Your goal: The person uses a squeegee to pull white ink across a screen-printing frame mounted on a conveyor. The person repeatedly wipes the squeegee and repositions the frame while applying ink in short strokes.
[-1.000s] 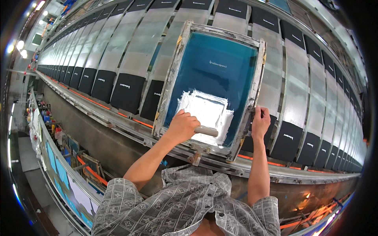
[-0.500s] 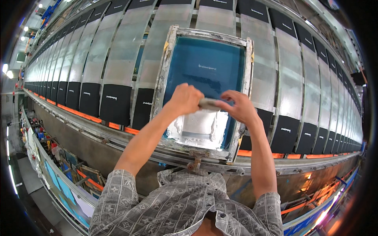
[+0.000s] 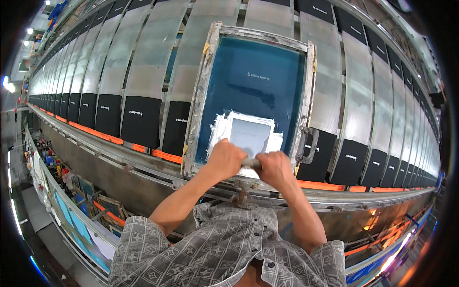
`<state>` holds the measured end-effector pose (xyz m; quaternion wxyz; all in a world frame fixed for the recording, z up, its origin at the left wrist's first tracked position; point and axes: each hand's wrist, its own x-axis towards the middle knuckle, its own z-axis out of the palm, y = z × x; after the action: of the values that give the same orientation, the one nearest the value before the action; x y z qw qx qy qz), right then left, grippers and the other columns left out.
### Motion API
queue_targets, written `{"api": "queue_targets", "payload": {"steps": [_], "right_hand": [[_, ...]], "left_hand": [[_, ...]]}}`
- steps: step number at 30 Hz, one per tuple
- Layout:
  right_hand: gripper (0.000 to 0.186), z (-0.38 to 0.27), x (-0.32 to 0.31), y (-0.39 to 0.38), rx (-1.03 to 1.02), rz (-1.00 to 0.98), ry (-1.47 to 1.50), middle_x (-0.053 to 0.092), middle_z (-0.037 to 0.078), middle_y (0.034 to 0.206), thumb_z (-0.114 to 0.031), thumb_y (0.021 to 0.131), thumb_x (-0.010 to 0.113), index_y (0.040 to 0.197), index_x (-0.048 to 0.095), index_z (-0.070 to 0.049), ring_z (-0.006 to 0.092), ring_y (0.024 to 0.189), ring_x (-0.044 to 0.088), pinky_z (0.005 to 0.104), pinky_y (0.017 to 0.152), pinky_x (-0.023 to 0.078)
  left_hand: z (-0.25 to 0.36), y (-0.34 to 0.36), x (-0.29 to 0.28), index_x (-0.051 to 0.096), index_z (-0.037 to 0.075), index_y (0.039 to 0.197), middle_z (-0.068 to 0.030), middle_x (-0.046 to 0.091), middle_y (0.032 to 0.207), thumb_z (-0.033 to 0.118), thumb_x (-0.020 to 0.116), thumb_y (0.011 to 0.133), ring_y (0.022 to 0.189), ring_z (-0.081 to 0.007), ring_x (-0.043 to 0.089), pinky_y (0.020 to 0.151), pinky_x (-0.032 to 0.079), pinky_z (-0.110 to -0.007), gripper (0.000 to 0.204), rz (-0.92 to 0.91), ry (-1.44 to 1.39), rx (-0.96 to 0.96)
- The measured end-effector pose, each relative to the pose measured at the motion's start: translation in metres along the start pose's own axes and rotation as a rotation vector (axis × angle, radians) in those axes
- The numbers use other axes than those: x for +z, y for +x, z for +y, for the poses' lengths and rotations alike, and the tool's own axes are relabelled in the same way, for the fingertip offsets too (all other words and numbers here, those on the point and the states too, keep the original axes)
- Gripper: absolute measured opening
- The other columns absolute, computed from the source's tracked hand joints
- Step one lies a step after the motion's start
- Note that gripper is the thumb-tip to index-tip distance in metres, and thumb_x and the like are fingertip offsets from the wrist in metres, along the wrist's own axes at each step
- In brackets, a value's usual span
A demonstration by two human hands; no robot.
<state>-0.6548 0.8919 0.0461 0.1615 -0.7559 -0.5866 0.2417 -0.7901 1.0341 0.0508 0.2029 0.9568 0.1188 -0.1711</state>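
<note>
The person's left hand (image 3: 228, 159) and right hand (image 3: 276, 167) clench a squeegee handle (image 3: 251, 163) near the silkscreen's (image 3: 256, 55) close end, the pull seemingly almost complete, white ink (image 3: 221, 128) left beyond the fingers (image 3: 271, 158), printed black fabric panels (image 3: 140, 122) either side.

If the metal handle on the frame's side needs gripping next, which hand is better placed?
Probably the right hand: it is nearer the metal handle, which sits on the frame's right side. The left hand is farther across. Both grip the grey bar, so the right must first let go.
</note>
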Motion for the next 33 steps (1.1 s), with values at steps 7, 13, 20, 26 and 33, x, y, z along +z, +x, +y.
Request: {"api": "queue_targets", "payload": {"steps": [7,13,20,26,33], "right_hand": [[0.020,0.025,-0.038,0.059,0.050,0.016,-0.081,0.063,0.014,0.066,-0.028,0.074,0.075,0.076,0.065,-0.010,0.0344,0.066,0.064,0.0464,0.065,0.051],[0.025,0.039,-0.066,0.106,0.171,-0.101,-0.016,0.068,0.013,0.076,-0.029,0.072,0.078,0.087,0.071,-0.010,0.0341,0.075,0.065,0.0435,0.068,0.052],[0.023,0.030,-0.022,0.059,0.034,-0.039,-0.092,0.063,0.014,0.064,-0.028,0.073,0.078,0.076,0.066,-0.008,0.0311,0.066,0.064,0.0424,0.068,0.050],[0.022,-0.002,-0.006,0.006,-0.045,0.026,0.012,0.059,0.011,0.061,-0.027,0.073,0.078,0.074,0.065,-0.009,0.0317,0.064,0.060,0.0438,0.071,0.046],[0.021,0.046,-0.063,0.099,0.095,0.006,-0.046,0.067,0.013,0.071,-0.029,0.072,0.077,0.079,0.069,-0.011,0.0339,0.072,0.064,0.0431,0.071,0.049]], "left_hand": [[-0.031,0.063,-0.049,0.071,0.017,0.078,-0.0071,0.068,0.074,0.026,0.074,0.068,0.076,-0.0289,0.066,0.077,0.048,-0.040,0.013,0.077,0.119,0.033],[-0.045,0.098,-0.071,0.073,0.019,0.082,-0.0097,0.069,0.078,0.032,0.079,0.065,0.080,-0.0301,0.066,0.080,0.049,-0.040,0.021,0.041,0.028,-0.132],[-0.024,0.053,-0.035,0.070,0.018,0.079,-0.0079,0.069,0.077,0.033,0.074,0.070,0.079,-0.0272,0.066,0.077,0.048,-0.039,0.017,-0.011,0.139,-0.063],[-0.007,0.002,-0.009,0.068,0.017,0.074,-0.0046,0.068,0.072,0.025,0.075,0.068,0.074,-0.0229,0.066,0.077,0.045,-0.037,0.012,0.038,0.001,0.035],[-0.046,0.103,-0.075,0.073,0.016,0.080,-0.0106,0.070,0.078,0.033,0.080,0.064,0.078,-0.0302,0.067,0.074,0.053,-0.042,0.024,0.109,0.110,0.004]]}}
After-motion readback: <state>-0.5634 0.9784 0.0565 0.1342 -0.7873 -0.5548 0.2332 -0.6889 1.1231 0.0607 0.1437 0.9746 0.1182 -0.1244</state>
